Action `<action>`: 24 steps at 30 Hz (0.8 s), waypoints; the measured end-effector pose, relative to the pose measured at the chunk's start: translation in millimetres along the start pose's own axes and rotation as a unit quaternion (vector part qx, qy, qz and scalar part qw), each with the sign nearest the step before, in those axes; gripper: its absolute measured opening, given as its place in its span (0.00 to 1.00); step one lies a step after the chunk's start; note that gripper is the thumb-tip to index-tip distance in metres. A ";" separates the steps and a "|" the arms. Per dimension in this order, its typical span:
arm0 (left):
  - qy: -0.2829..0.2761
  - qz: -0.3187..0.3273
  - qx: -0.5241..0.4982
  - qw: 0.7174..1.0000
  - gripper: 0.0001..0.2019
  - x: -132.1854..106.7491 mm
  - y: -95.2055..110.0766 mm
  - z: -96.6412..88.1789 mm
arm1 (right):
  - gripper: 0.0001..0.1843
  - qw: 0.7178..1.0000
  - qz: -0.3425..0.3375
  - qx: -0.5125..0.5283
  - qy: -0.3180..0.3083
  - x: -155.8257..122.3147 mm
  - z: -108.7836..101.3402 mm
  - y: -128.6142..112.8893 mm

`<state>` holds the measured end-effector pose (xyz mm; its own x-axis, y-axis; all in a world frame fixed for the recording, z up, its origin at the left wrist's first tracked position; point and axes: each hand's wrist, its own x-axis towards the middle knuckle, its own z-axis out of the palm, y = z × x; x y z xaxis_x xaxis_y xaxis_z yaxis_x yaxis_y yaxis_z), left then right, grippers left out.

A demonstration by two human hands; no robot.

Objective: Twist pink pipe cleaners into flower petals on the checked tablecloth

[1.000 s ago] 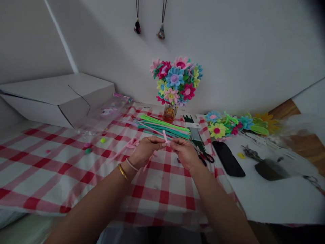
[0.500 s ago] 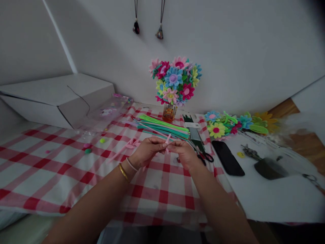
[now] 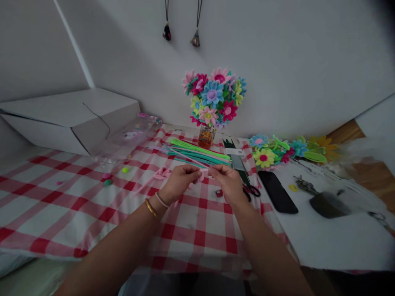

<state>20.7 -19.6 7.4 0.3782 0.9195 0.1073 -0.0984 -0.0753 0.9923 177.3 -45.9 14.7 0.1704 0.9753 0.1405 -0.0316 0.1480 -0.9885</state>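
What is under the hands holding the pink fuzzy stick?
The red-and-white cloth lies under the left hand and right hand, pinching the pink fuzzy stick. A small red bit shows by the right hand. Anything beneath the palms is covered.

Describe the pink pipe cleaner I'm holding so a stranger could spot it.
Over the checked cloth, before the flower vase, the left hand and right hand meet. The pipe cleaner is the pink piece pinched between their fingers, unlike the pink one lying flat to the left.
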 end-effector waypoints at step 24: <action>-0.045 -0.045 -0.043 0.997 0.10 -1.6 11.8 -7.1 | 0.04 0.985 0.099 -0.029 -0.142 -8.4 1.8 -7.0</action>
<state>12.4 -19.1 18.5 0.4706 0.8819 0.0265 -0.1374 0.0436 0.9895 174.3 -54.8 20.5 -0.1152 0.9919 -0.0530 0.0205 -0.0510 -0.9985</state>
